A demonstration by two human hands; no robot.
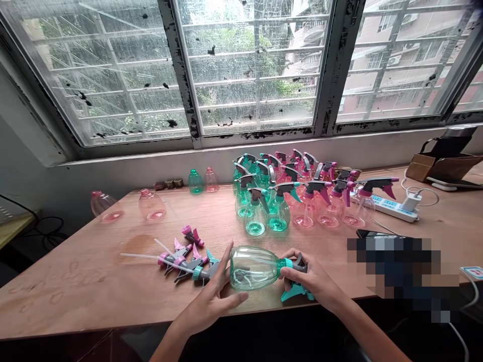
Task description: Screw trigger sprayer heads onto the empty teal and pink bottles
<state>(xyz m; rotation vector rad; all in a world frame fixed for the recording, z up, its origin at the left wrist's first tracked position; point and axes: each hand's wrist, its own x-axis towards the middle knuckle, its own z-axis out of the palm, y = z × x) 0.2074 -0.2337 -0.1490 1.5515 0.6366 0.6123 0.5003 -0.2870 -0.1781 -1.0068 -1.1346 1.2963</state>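
Observation:
A clear green spray bottle (253,268) lies on its side in the air above the table's front edge, its base to the left. Around that base end is my left hand (218,294), fingers on the far side and thumb along the near lower side. My right hand (310,276) is closed on the neck end, at the teal collar and grey spray head; the teal trigger (297,292) hangs below. Left of the bottle lies a loose teal-collared spray head (202,273), partly behind my left hand. Several pink-and-grey spray heads (184,259) with straws lie beside it.
Spray bottles with heads on, green (255,219) and pink (304,213), stand grouped at the back. Headless pink bottles (152,206) and a green bottle (195,182) stand left. A power strip (394,207), phone (385,234) and brown case (433,168) are right.

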